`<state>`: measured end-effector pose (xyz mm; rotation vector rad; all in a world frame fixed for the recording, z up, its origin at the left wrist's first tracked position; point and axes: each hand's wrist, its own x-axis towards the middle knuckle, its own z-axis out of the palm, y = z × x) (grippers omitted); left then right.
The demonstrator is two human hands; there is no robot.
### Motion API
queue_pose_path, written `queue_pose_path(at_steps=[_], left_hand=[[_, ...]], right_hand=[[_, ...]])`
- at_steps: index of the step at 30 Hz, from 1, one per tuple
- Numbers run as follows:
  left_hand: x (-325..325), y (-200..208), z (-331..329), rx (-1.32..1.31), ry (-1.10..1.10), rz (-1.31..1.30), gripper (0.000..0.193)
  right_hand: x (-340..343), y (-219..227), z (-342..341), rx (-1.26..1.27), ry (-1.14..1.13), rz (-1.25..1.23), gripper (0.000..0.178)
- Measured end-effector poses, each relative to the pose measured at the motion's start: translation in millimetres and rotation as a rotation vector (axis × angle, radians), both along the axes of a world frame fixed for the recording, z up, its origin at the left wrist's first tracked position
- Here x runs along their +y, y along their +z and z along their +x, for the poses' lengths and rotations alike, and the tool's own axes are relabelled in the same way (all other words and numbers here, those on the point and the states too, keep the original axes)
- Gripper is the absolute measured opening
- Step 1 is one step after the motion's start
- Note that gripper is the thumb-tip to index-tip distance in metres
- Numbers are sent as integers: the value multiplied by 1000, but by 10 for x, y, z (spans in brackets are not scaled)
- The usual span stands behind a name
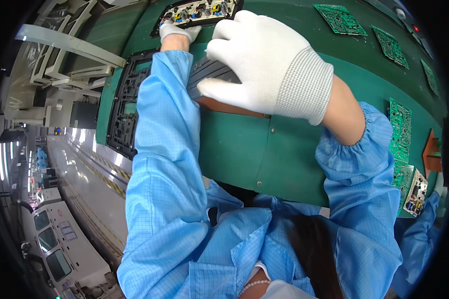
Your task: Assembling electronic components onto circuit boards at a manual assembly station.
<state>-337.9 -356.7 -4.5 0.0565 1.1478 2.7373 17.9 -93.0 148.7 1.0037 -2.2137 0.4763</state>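
Tray (212, 74) slanting under right hand (269, 65)

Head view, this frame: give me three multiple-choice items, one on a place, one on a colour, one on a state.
1. Where is the left hand?
A. on the populated circuit board's near edge
B. on the floor
C. on the black frame

2. What colour are both gloves?
A. blue
B. white
C. black

3. How is the right hand?
A. raised clear, open
B. fist in the air
C. resting on the dark ribbed part

Key: 1 A, its fingers touch the circuit board; 2 B, both gloves are white; 3 C, the palm lies on it.
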Motion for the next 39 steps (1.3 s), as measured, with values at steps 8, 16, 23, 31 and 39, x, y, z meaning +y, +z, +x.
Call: queue_pose_path(at_steps=[8,16,23,31,39], left_hand=[[833,-84,-37,-407,108,48,85],[811,-120,-266,-381,69,-99,37],[847,122,233,-436,116,-242,29],[-253,1175,816,-267,13,-525,16],[-1371,1846,2296,-245,-219,-605,33]], right_hand=[[238,-213,-141,-156,-192,96,49],[153,-205,-189,-103,-161,64,45],[183,-219,-231,-147,-181,76,45],[230,-83,-113,37,35,-137,30],[229,-58,-91,-6,-6,-78,29]])
